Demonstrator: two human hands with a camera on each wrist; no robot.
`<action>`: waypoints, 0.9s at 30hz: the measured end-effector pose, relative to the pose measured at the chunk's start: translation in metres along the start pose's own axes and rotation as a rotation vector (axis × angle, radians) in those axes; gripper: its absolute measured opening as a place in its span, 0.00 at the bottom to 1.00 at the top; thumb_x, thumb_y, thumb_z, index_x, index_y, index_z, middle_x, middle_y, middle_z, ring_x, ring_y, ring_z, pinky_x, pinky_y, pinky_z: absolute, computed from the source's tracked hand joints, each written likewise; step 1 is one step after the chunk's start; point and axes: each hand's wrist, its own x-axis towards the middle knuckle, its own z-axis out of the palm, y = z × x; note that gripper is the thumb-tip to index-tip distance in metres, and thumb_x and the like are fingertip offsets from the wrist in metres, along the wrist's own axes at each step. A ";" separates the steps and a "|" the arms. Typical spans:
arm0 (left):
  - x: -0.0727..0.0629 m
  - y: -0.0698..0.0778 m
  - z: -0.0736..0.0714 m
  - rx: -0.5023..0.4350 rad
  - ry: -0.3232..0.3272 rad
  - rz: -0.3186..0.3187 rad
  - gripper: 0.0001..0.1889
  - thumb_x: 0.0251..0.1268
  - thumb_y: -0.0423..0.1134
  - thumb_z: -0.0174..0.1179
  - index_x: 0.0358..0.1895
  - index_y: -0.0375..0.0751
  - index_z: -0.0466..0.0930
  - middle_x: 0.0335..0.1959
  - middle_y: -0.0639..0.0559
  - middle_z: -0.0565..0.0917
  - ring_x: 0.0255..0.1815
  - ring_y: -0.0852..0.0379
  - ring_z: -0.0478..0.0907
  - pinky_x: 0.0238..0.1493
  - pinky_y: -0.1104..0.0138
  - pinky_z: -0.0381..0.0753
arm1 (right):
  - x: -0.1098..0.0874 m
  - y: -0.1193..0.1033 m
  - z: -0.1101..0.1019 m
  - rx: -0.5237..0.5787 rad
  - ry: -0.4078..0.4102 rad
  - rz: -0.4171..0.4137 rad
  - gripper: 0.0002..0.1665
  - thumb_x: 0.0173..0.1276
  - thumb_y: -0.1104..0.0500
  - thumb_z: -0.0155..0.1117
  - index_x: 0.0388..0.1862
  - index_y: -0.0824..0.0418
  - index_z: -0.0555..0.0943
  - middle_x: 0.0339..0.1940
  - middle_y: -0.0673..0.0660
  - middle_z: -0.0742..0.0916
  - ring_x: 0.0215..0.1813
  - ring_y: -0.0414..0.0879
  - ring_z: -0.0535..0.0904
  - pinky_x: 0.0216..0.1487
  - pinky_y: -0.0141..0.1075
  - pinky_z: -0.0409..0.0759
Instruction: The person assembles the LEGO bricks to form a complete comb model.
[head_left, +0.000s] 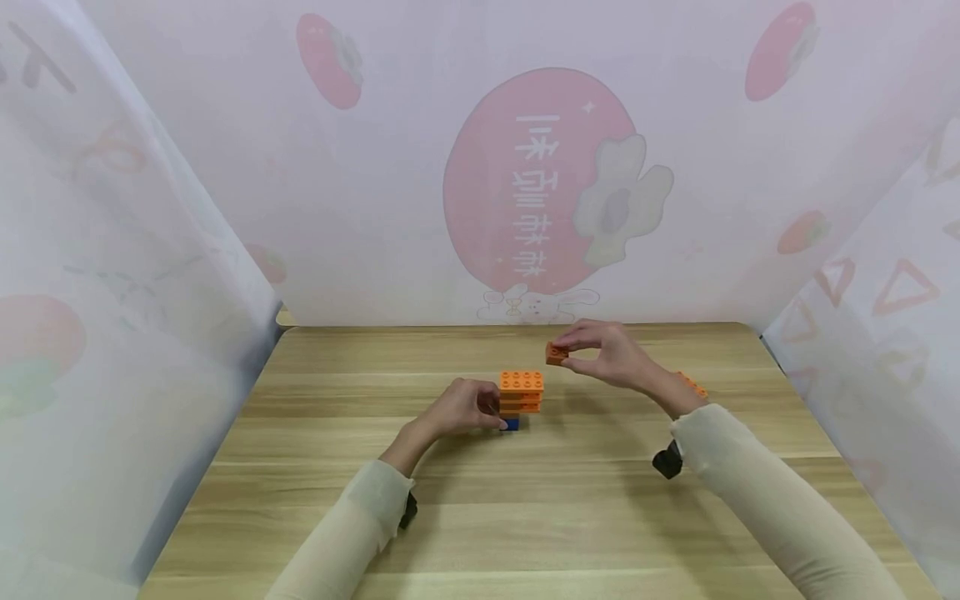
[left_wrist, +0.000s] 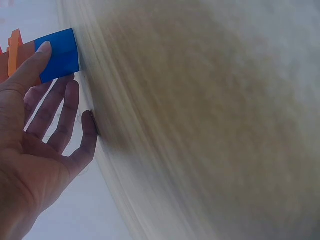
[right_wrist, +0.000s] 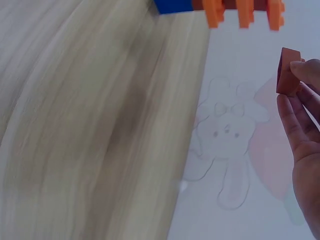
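A stack of building bricks stands on the table, with a blue brick (head_left: 512,424) at the bottom and wide bright orange bricks (head_left: 522,382) above, jutting out to the right. My left hand (head_left: 459,407) grips the stack low on its left side. In the left wrist view the thumb lies across the blue brick (left_wrist: 64,56), with the little finger near the tabletop. Behind and to the right of the stack, my right hand (head_left: 609,354) pinches a small brownish-orange brick (head_left: 556,354) between thumb and fingers, raised above the table. The right wrist view shows this brick (right_wrist: 288,72) apart from the stack.
Another orange brick (head_left: 692,384) lies on the table at the right, partly hidden behind my right wrist. The wooden tabletop (head_left: 510,533) ends at the back against a pale printed sheet (head_left: 375,208). Similar sheets hang at the left and right sides.
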 end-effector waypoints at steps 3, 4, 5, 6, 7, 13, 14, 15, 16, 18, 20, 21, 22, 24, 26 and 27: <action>0.000 -0.001 0.000 -0.007 -0.001 -0.003 0.14 0.59 0.37 0.80 0.45 0.43 0.87 0.39 0.54 0.92 0.38 0.63 0.87 0.44 0.69 0.87 | 0.004 -0.006 0.003 0.005 0.004 -0.036 0.18 0.63 0.65 0.81 0.53 0.60 0.92 0.52 0.55 0.91 0.49 0.48 0.89 0.47 0.45 0.89; 0.001 -0.001 0.000 -0.009 -0.001 -0.004 0.14 0.59 0.37 0.81 0.45 0.43 0.87 0.39 0.54 0.92 0.38 0.64 0.87 0.44 0.69 0.86 | 0.005 -0.008 0.004 0.007 0.005 -0.048 0.18 0.63 0.65 0.81 0.53 0.59 0.92 0.52 0.54 0.92 0.50 0.48 0.89 0.47 0.45 0.89; 0.001 -0.001 0.001 -0.012 -0.001 -0.006 0.14 0.59 0.36 0.81 0.45 0.43 0.87 0.39 0.54 0.92 0.38 0.63 0.87 0.44 0.69 0.87 | 0.007 -0.010 0.005 0.013 0.004 -0.060 0.18 0.63 0.65 0.81 0.53 0.60 0.92 0.52 0.54 0.91 0.50 0.48 0.88 0.48 0.45 0.88; 0.001 -0.001 0.001 -0.015 -0.002 -0.007 0.14 0.59 0.36 0.81 0.45 0.43 0.87 0.40 0.54 0.92 0.38 0.63 0.87 0.44 0.69 0.87 | 0.008 -0.012 0.005 0.017 0.004 -0.074 0.18 0.63 0.65 0.81 0.53 0.60 0.92 0.52 0.54 0.92 0.51 0.49 0.88 0.49 0.46 0.89; 0.001 -0.001 0.001 -0.014 -0.002 -0.008 0.14 0.58 0.36 0.81 0.45 0.43 0.87 0.40 0.54 0.92 0.38 0.63 0.87 0.44 0.69 0.87 | 0.009 -0.014 0.006 0.021 0.004 -0.089 0.18 0.63 0.66 0.81 0.53 0.60 0.91 0.52 0.54 0.92 0.51 0.49 0.88 0.49 0.46 0.88; 0.001 -0.001 0.000 -0.016 -0.003 -0.009 0.14 0.58 0.37 0.81 0.45 0.43 0.88 0.40 0.54 0.92 0.38 0.63 0.87 0.45 0.68 0.87 | 0.017 -0.027 0.012 0.045 0.010 -0.158 0.19 0.61 0.69 0.81 0.52 0.62 0.91 0.51 0.56 0.92 0.52 0.51 0.88 0.51 0.48 0.88; 0.001 -0.002 0.000 -0.018 -0.004 -0.008 0.14 0.58 0.37 0.81 0.45 0.43 0.88 0.40 0.54 0.92 0.38 0.63 0.87 0.45 0.68 0.87 | 0.018 -0.029 0.013 0.049 0.009 -0.163 0.18 0.61 0.69 0.80 0.52 0.62 0.91 0.51 0.56 0.92 0.52 0.51 0.88 0.51 0.47 0.88; 0.001 -0.002 0.000 -0.019 -0.005 -0.008 0.14 0.58 0.37 0.81 0.45 0.43 0.88 0.40 0.54 0.92 0.38 0.63 0.87 0.45 0.68 0.87 | 0.020 -0.031 0.014 0.056 0.006 -0.172 0.18 0.61 0.69 0.80 0.51 0.63 0.91 0.50 0.56 0.92 0.52 0.51 0.88 0.51 0.47 0.88; 0.001 -0.002 0.000 -0.020 -0.007 -0.006 0.14 0.58 0.37 0.81 0.45 0.42 0.88 0.40 0.54 0.92 0.38 0.63 0.87 0.45 0.68 0.87 | 0.021 -0.033 0.016 0.062 0.004 -0.179 0.18 0.62 0.69 0.80 0.51 0.63 0.91 0.50 0.56 0.92 0.52 0.51 0.88 0.52 0.47 0.88; 0.002 -0.003 0.000 -0.029 -0.007 0.001 0.14 0.58 0.37 0.81 0.46 0.42 0.88 0.40 0.53 0.92 0.38 0.63 0.87 0.45 0.68 0.87 | 0.024 -0.036 0.019 0.080 -0.004 -0.194 0.17 0.62 0.69 0.80 0.50 0.64 0.91 0.50 0.56 0.92 0.51 0.51 0.89 0.52 0.46 0.88; 0.002 -0.004 0.000 -0.031 -0.008 0.006 0.14 0.59 0.37 0.81 0.46 0.42 0.88 0.40 0.53 0.92 0.39 0.63 0.87 0.46 0.67 0.87 | 0.026 -0.038 0.022 0.084 -0.013 -0.203 0.16 0.62 0.69 0.80 0.49 0.64 0.91 0.49 0.56 0.92 0.51 0.50 0.89 0.53 0.45 0.88; 0.002 -0.004 0.000 -0.031 -0.009 0.007 0.14 0.59 0.37 0.81 0.46 0.42 0.88 0.40 0.54 0.92 0.39 0.63 0.87 0.46 0.67 0.87 | 0.027 -0.039 0.023 0.085 -0.018 -0.206 0.16 0.62 0.69 0.80 0.49 0.64 0.92 0.50 0.56 0.92 0.51 0.50 0.89 0.53 0.44 0.88; 0.002 -0.004 0.000 -0.031 -0.008 0.009 0.14 0.59 0.38 0.80 0.46 0.42 0.88 0.40 0.54 0.92 0.39 0.63 0.87 0.46 0.67 0.87 | 0.028 -0.040 0.025 0.086 -0.022 -0.206 0.15 0.62 0.69 0.80 0.49 0.64 0.92 0.50 0.56 0.92 0.51 0.50 0.89 0.53 0.44 0.88; 0.002 -0.004 0.000 -0.028 -0.007 0.008 0.14 0.59 0.38 0.80 0.46 0.42 0.88 0.40 0.54 0.92 0.39 0.64 0.87 0.46 0.67 0.87 | 0.029 -0.041 0.027 0.088 -0.032 -0.201 0.15 0.62 0.69 0.80 0.48 0.64 0.92 0.50 0.56 0.92 0.51 0.50 0.89 0.54 0.43 0.88; 0.002 -0.003 0.000 -0.025 -0.006 0.010 0.14 0.60 0.37 0.80 0.46 0.42 0.88 0.40 0.55 0.92 0.39 0.64 0.87 0.46 0.67 0.87 | 0.030 -0.042 0.029 0.097 -0.040 -0.198 0.15 0.62 0.70 0.80 0.48 0.64 0.91 0.50 0.56 0.92 0.51 0.50 0.89 0.55 0.43 0.88; 0.002 -0.002 0.000 -0.024 -0.005 0.008 0.14 0.60 0.37 0.80 0.46 0.42 0.88 0.39 0.55 0.92 0.39 0.64 0.87 0.47 0.66 0.87 | 0.030 -0.042 0.030 0.103 -0.045 -0.196 0.15 0.62 0.70 0.80 0.49 0.65 0.91 0.50 0.56 0.92 0.52 0.50 0.89 0.54 0.42 0.88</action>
